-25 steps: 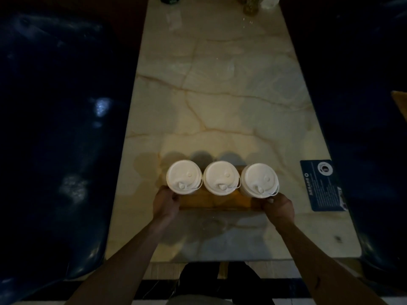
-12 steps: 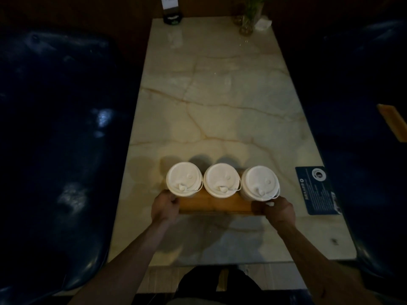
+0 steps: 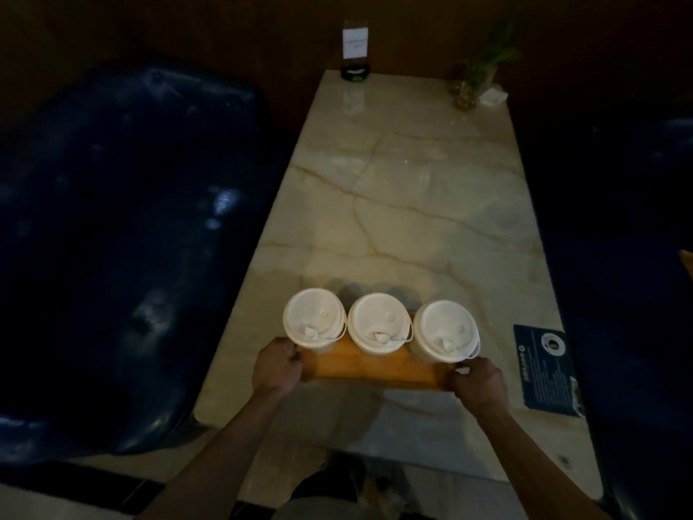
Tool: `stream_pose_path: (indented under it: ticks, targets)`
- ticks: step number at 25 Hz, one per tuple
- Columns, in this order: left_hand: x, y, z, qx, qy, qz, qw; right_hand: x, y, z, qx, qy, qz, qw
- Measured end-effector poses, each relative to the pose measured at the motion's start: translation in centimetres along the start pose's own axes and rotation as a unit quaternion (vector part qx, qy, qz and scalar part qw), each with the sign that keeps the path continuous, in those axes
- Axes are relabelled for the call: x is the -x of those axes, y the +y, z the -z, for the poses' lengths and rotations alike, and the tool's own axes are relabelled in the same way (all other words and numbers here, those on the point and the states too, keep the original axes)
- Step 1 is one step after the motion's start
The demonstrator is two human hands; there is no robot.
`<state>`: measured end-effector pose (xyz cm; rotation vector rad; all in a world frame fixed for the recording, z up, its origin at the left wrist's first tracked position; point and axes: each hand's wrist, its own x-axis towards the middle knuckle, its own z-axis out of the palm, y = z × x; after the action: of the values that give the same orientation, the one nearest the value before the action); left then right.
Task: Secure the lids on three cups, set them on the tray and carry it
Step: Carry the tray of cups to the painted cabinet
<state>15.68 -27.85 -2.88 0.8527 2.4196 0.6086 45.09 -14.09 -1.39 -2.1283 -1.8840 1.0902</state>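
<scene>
Three white lidded cups stand in a row on a wooden tray (image 3: 371,371): the left cup (image 3: 314,317), the middle cup (image 3: 379,322) and the right cup (image 3: 448,329). Each lid sits flat on its cup. My left hand (image 3: 276,367) grips the tray's left end. My right hand (image 3: 480,380) grips the right end. The tray is held level above the near part of the marble table (image 3: 405,204); its shadow falls on the tabletop below.
Dark blue padded seats flank the table, one on the left (image 3: 112,238) and one on the right (image 3: 630,257). A blue card (image 3: 545,369) lies by the right edge. At the far end stand a sign holder (image 3: 355,54) and a small plant in a glass (image 3: 472,84).
The tray with the three cups has come up off the table and towards me, both hands still on its ends. The view has tilted up, showing the table's far end.
</scene>
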Motion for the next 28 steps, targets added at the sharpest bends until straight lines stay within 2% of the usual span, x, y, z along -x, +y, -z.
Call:
stream_pose_path:
  ticks: [3,11,18,24,28]
  targets:
    - [2.8,-0.9,0.2,0.055,0.040,0.039,0.997,0.2,0.0,0.5,0.026,-0.009,0.040,0.999]
    - [11.6,-3.3,-0.6,0.123,0.081,0.155,0.977,1.1,0.0,2.2,0.060,-0.075,0.147,0.985]
    - [19.4,-4.5,-1.1,0.140,0.181,0.172,0.958,3.1,-0.9,2.7,0.102,-0.126,0.267,0.950]
    - [26.5,-7.0,-0.8,0.171,0.228,0.252,0.925,6.9,-2.5,1.4,0.167,-0.194,0.349,0.902]
    - [31.4,-8.1,0.1,0.216,0.259,0.310,0.889,10.6,-4.0,-0.2,0.148,-0.236,0.376,0.884]
